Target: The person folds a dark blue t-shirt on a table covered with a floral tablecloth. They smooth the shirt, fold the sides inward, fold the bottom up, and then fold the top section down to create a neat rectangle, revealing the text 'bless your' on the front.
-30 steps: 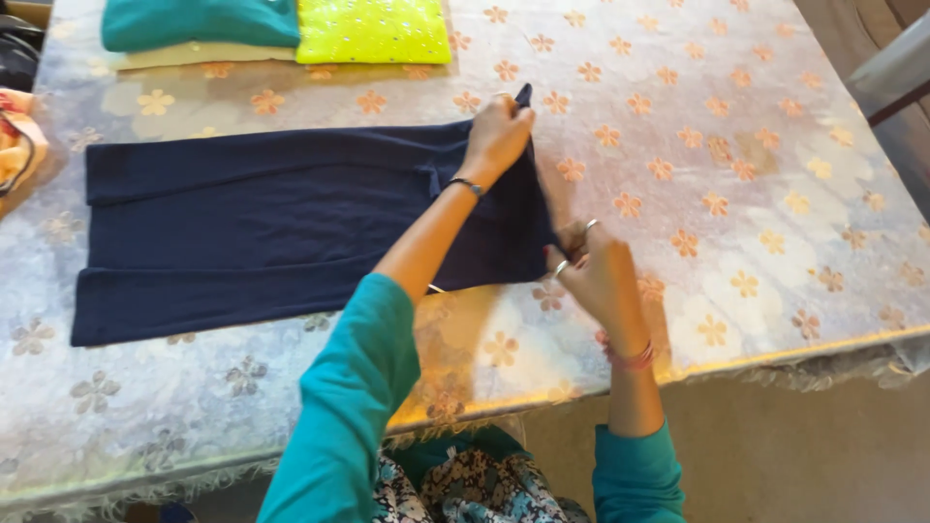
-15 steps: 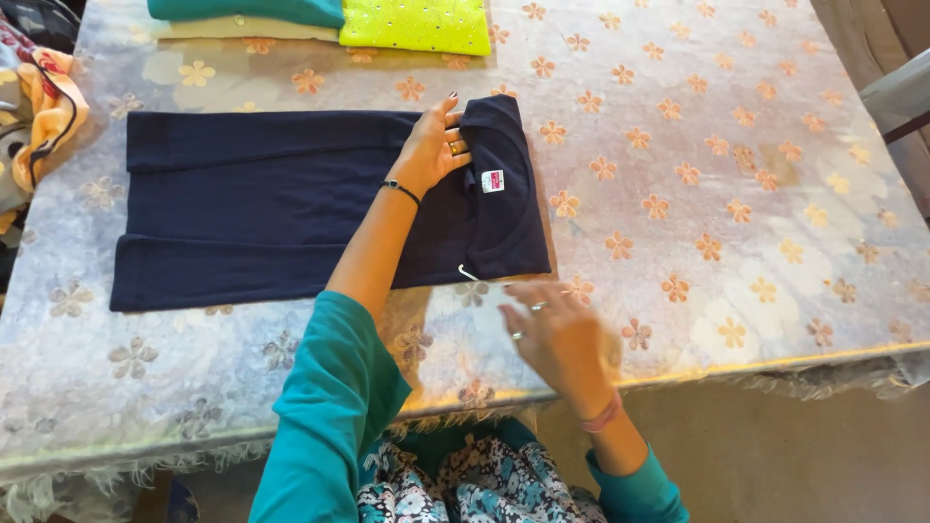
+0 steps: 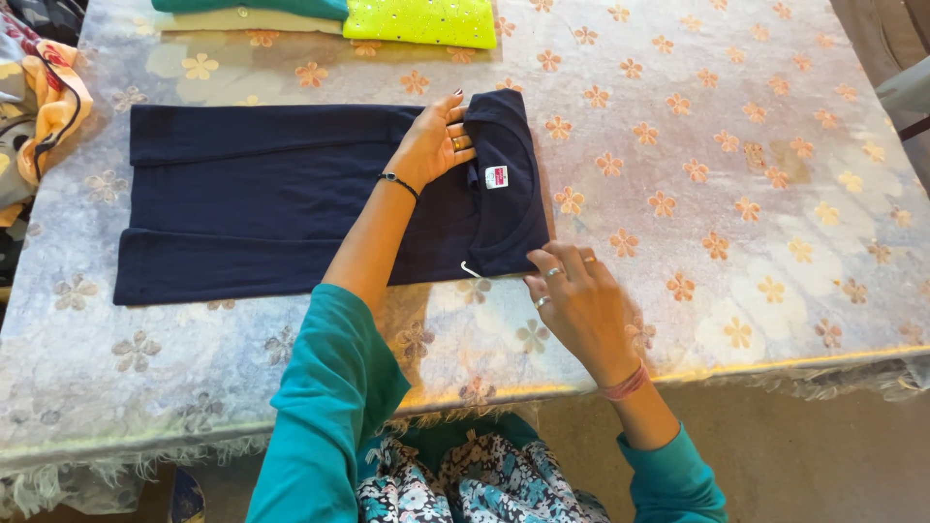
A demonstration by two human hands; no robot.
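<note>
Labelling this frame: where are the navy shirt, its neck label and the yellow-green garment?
navy shirt [image 3: 262, 208], head view, middle of the folded body.
neck label [image 3: 496, 177], head view, its centre.
yellow-green garment [image 3: 421, 21], head view, middle of the top face.

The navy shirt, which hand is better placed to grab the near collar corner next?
Probably the right hand: its fingertips already touch the near edge of the navy shirt beside the collar. The left hand lies flat on the far side of the neckline, pinning the fabric down.
</note>
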